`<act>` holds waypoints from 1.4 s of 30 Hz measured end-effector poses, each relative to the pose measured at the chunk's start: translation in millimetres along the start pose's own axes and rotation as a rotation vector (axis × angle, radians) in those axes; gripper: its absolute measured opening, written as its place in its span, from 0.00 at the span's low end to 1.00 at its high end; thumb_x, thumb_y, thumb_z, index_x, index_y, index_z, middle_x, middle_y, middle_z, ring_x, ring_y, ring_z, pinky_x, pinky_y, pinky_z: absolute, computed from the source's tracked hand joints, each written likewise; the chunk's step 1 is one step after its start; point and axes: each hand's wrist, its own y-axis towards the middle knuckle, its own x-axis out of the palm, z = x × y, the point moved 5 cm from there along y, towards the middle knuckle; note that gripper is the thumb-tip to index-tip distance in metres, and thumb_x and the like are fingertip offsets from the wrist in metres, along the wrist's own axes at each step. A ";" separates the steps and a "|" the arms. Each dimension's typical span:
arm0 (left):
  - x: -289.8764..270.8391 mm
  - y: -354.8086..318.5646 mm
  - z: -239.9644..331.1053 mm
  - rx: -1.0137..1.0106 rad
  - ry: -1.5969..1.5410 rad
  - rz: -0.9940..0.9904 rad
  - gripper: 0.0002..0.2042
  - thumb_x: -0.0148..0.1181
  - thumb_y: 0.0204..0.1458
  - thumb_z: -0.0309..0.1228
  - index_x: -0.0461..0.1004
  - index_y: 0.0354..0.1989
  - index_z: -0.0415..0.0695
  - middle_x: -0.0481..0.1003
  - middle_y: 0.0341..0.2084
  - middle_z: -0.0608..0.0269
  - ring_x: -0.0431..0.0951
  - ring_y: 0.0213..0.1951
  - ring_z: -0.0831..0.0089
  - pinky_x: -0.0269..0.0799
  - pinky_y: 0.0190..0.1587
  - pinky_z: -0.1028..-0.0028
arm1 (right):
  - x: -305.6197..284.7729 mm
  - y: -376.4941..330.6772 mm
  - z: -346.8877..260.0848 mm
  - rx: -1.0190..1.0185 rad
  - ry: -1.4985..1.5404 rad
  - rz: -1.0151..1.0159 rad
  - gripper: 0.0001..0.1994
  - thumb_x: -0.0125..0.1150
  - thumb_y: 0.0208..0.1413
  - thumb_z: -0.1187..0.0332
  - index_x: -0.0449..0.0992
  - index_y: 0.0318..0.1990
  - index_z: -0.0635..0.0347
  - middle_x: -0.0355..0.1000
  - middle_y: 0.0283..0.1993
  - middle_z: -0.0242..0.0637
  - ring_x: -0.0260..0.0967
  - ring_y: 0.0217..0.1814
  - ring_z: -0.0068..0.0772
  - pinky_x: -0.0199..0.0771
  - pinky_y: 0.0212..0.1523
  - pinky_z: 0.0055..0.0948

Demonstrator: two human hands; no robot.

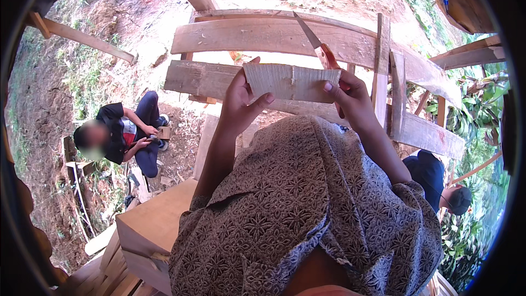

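A pale flat piece of split bamboo (289, 81) is held level between both hands in front of me. My left hand (241, 101) grips its left end, thumb on the near face. Gripping the right end, my right hand (350, 100) also holds a knife (313, 41) whose orange handle rises from the fist and whose blade points up and to the left. Patterned brown cloth (307, 203) over my lap fills the lower middle.
Rough wooden planks (263, 35) form a rail just beyond my hands. A person (129, 131) sits on the dirt at left, handling something small. Another person (444, 186) in dark clothes is at the right. A wooden block (153, 225) and boards lie at lower left.
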 end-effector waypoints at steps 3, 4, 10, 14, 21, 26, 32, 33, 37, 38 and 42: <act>1.9 4.1 0.1 -0.002 0.096 0.099 0.30 0.69 0.58 0.24 0.59 0.65 0.32 0.73 0.57 0.50 0.76 0.61 0.63 0.75 0.61 0.67 | 0.9 -1.1 4.9 0.048 -0.039 0.033 0.17 0.68 0.64 0.65 0.79 0.54 0.66 0.76 0.46 0.34 0.73 0.50 0.24 0.73 0.52 0.30; 3.2 4.9 0.4 0.005 0.101 0.102 0.30 0.69 0.58 0.25 0.59 0.65 0.33 0.73 0.56 0.50 0.76 0.60 0.63 0.75 0.61 0.66 | 1.8 -2.6 6.1 0.086 -0.076 0.046 0.17 0.69 0.63 0.65 0.79 0.54 0.66 0.76 0.46 0.33 0.74 0.50 0.24 0.73 0.51 0.29; 14.5 4.1 2.5 0.016 0.297 0.080 0.30 0.70 0.56 0.27 0.58 0.62 0.34 0.73 0.55 0.48 0.78 0.57 0.63 0.79 0.57 0.65 | 10.8 -5.1 23.0 -0.045 -0.099 0.023 0.18 0.78 0.53 0.67 0.74 0.45 0.60 0.73 0.34 0.27 0.70 0.34 0.15 0.69 0.35 0.20; 16.1 -1.6 0.6 0.002 0.515 0.077 0.31 0.72 0.55 0.28 0.59 0.61 0.35 0.75 0.52 0.46 0.81 0.52 0.63 0.81 0.54 0.66 | 14.4 -10.6 30.0 -0.089 -0.280 0.019 0.17 0.79 0.52 0.70 0.71 0.39 0.58 0.73 0.41 0.29 0.72 0.45 0.19 0.72 0.48 0.24; 30.5 -10.1 -1.1 0.050 0.475 0.236 0.32 0.77 0.51 0.31 0.62 0.57 0.32 0.80 0.43 0.46 0.84 0.46 0.60 0.79 0.49 0.64 | 17.0 -17.9 25.5 -0.052 -0.208 0.141 0.16 0.75 0.56 0.73 0.74 0.47 0.65 0.76 0.46 0.39 0.79 0.53 0.29 0.84 0.48 0.29; 26.6 -9.7 -6.4 0.058 0.585 0.164 0.30 0.71 0.58 0.32 0.59 0.59 0.28 0.81 0.48 0.46 0.83 0.50 0.65 0.73 0.59 0.66 | 18.9 -10.8 42.9 -0.085 -0.113 0.195 0.15 0.74 0.57 0.72 0.70 0.43 0.61 0.74 0.37 0.29 0.72 0.33 0.15 0.72 0.31 0.18; 8.3 -10.9 -48.7 -0.197 0.113 0.231 0.27 0.68 0.60 0.33 0.60 0.60 0.34 0.79 0.45 0.52 0.83 0.48 0.62 0.80 0.49 0.64 | -6.6 -14.7 44.6 -0.067 -0.060 0.291 0.12 0.64 0.67 0.62 0.75 0.43 0.62 0.74 0.34 0.31 0.68 0.30 0.17 0.68 0.33 0.22; -0.3 -15.1 -68.3 -0.282 0.082 0.241 0.26 0.66 0.62 0.34 0.60 0.61 0.35 0.79 0.46 0.53 0.82 0.48 0.62 0.81 0.48 0.64 | -17.7 -15.4 50.5 -0.066 -0.008 0.317 0.13 0.61 0.69 0.60 0.75 0.43 0.62 0.72 0.32 0.30 0.65 0.29 0.17 0.65 0.32 0.22; -52.1 -45.6 -186.7 -0.597 -0.554 0.521 0.19 0.53 0.69 0.39 0.62 0.62 0.44 0.76 0.49 0.53 0.81 0.46 0.60 0.82 0.43 0.61 | -45.4 -15.8 58.7 -0.058 0.056 0.376 0.18 0.47 0.76 0.57 0.77 0.50 0.62 0.65 0.25 0.24 0.54 0.18 0.12 0.56 0.22 0.18; -64.8 -58.4 -213.4 -0.602 -0.566 0.598 0.17 0.50 0.70 0.39 0.63 0.62 0.45 0.76 0.49 0.54 0.81 0.45 0.60 0.83 0.42 0.60 | -43.0 -16.9 48.5 -0.067 0.065 0.361 0.18 0.46 0.76 0.58 0.76 0.55 0.63 0.66 0.27 0.25 0.55 0.20 0.13 0.57 0.23 0.18; -79.0 -71.5 -264.6 -0.644 -0.547 0.739 0.15 0.51 0.69 0.36 0.65 0.61 0.48 0.76 0.47 0.56 0.81 0.43 0.61 0.82 0.39 0.60 | -60.1 -21.6 46.6 -0.103 -0.022 0.173 0.22 0.41 0.76 0.66 0.62 0.72 0.64 0.69 0.62 0.45 0.68 0.53 0.25 0.67 0.52 0.24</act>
